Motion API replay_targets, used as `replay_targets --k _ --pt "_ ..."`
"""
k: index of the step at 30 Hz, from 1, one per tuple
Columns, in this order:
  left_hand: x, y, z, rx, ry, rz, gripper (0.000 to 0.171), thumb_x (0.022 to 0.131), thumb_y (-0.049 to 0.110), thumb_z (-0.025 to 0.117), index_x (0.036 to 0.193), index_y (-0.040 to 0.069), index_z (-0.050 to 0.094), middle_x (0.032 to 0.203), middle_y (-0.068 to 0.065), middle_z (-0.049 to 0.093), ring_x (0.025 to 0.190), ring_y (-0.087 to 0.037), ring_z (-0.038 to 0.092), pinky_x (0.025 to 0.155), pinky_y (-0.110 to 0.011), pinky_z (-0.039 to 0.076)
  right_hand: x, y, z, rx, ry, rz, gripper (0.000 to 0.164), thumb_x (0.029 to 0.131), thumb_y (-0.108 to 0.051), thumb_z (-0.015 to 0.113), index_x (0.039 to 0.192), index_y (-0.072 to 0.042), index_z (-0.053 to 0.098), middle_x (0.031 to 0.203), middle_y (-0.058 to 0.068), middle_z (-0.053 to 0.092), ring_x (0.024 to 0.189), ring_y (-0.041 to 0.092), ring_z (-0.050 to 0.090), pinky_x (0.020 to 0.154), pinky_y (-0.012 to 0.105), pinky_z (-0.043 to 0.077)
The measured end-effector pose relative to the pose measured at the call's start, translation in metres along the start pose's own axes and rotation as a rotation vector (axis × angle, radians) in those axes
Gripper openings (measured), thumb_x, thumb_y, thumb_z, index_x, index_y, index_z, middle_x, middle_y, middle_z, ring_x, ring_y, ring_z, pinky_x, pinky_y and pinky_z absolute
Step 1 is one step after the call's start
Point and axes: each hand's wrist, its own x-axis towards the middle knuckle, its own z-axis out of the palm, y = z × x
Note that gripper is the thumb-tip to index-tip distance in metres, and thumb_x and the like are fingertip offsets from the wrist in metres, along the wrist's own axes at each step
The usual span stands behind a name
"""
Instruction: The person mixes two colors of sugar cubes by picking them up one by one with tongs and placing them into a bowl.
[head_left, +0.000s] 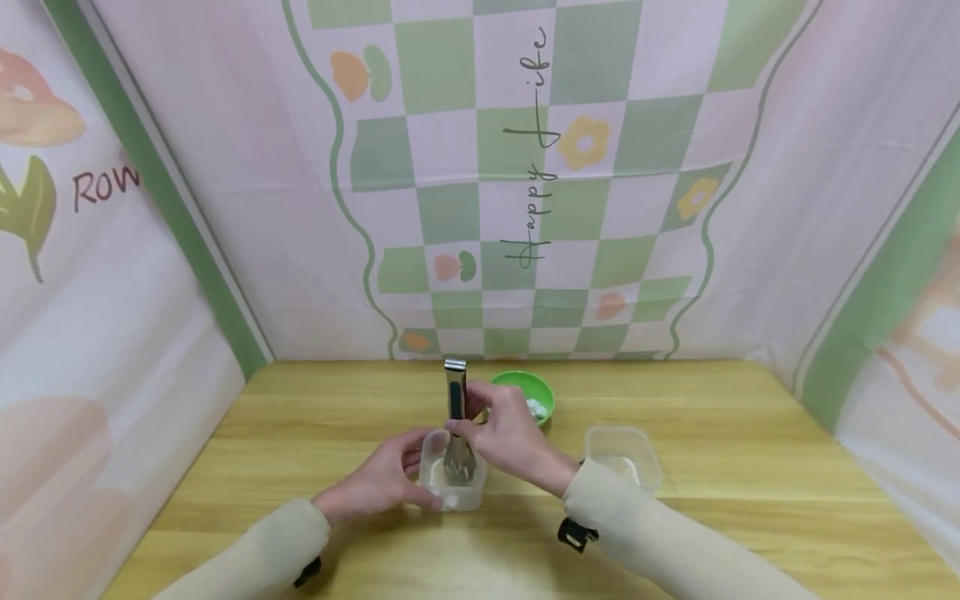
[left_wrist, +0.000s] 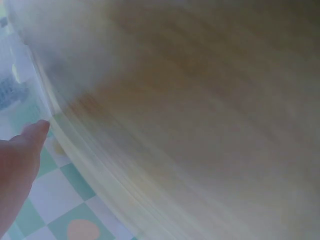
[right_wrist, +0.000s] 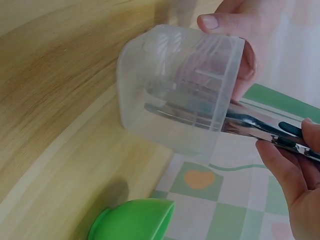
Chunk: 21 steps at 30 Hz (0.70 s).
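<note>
In the head view my left hand point(head_left: 375, 479) holds a clear square plastic container point(head_left: 470, 498) by its left side, thumb at the front and fingers behind. A small whitish lump point(head_left: 450, 502) shows at its front. My right hand point(head_left: 513, 433) grips metal tongs point(head_left: 456, 396) with dark handle insets, held upright with the heads down inside the container. In the right wrist view the two tong arms point(right_wrist: 245, 125) lie close together. The left wrist view is blurred and shows a fingertip point(left_wrist: 37, 131) at a translucent edge.
Just behind my right hand stands a green bowl point(head_left: 517, 379) with several small white pieces point(head_left: 536, 408) in it. A second clear plastic container point(head_left: 621, 437) sits to the right, partly behind my right sleeve. The wooden table point(head_left: 337, 400) ends at a patterned cloth backdrop point(head_left: 442, 67).
</note>
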Motion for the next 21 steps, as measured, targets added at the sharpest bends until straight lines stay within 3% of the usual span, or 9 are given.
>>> replay_targets --k 13,21 --pt "0.0 0.0003 -0.0007 -0.004 -0.004 0.0 0.096 0.075 -0.002 0.09 0.157 -0.002 0.04 0.155 -0.02 0.049 0.141 -0.038 0.05 0.118 -0.047 0.041 0.0005 0.0085 0.0011 0.0 0.03 -0.001 0.022 0.084 0.003 0.085 0.086 -0.015 0.071 0.075 -0.007 0.069 0.072 0.015 0.067 0.062 0.029 0.059" --pt "0.0005 0.0007 -0.0002 0.0 0.015 -0.021 0.099 0.074 -0.002 0.091 0.157 -0.004 0.037 0.156 -0.023 0.048 0.142 -0.04 0.048 0.118 -0.046 0.041 0.0011 0.0028 -0.0057 0.016 0.093 -0.014 0.019 0.084 0.002 0.086 0.09 -0.011 0.073 0.076 -0.009 0.072 0.07 0.009 0.068 0.064 0.03 0.058"
